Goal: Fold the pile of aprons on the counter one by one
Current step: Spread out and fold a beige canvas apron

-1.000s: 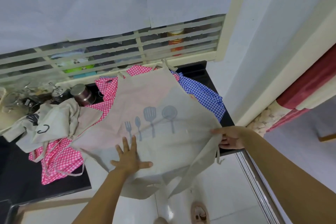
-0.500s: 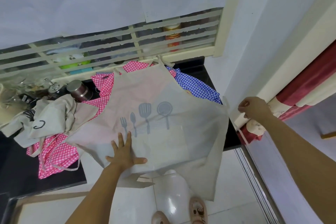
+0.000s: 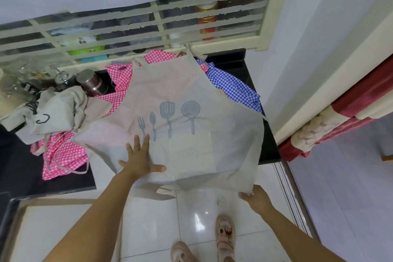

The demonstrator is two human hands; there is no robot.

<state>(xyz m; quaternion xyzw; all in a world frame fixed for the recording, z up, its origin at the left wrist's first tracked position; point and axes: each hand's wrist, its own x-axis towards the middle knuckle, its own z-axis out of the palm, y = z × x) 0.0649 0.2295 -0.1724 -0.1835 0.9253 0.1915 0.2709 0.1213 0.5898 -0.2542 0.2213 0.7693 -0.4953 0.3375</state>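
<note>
1. Left hand [image 3: 140, 161]: flat, fingers spread, pressing the beige apron [image 3: 191, 91] onto the counter [image 3: 17, 166].
2. The apron lies over the gingham aprons [image 3: 63, 155], its hem hanging off below the palm.
3. Right hand [image 3: 256, 198]: pinching the hem corner, low and right of the palm.
4. Judgement: anchor with the palm, draw the corner taut, and match the edges before creasing.

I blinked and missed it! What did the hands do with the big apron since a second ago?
The right hand moved. From the right edge of the beige apron it swung out to the right, then dropped to the hanging lower right corner, which it now holds. The left hand stayed pressed flat on the apron. The pink checked apron and blue checked apron stayed on the counter.
</note>
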